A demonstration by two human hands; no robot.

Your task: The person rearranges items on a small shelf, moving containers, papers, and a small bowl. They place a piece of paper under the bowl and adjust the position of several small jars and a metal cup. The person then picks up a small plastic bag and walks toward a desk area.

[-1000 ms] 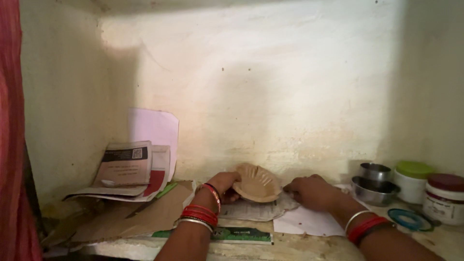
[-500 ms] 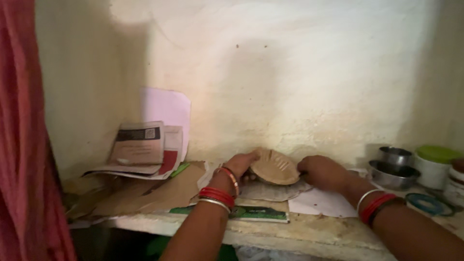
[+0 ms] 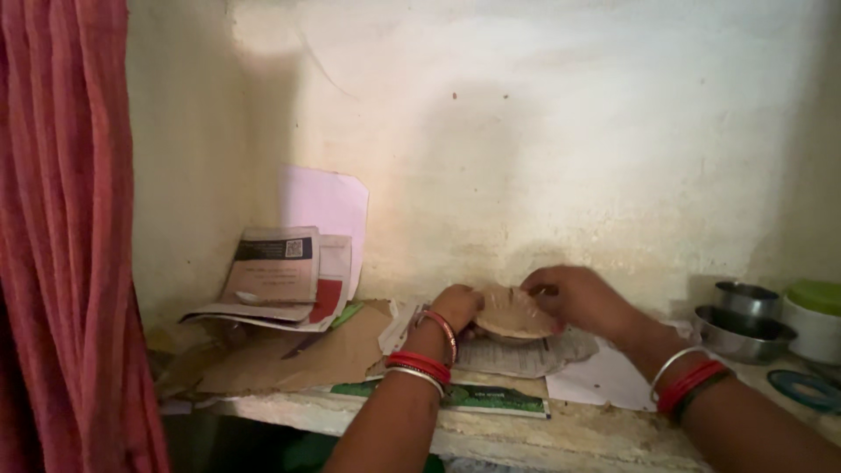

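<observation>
Leaf bowl (ribbed, brown) sits gripped between left hand and right hand.

Your left hand and right hand are both extended forward, close together, fingers curled inward in a grip. Both forearms angle upward from below; red and silver bangles ring each wrist.

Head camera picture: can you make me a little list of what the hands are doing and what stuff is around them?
left hand: grips the left edge of the brown ribbed bowl
right hand: fingers on the bowl's right rim
under bowl: newspaper sheet on the shelf
left side: cardboard piece, leaning papers
right side: steel bowls, green-lidded jar
far left: red curtain
</observation>
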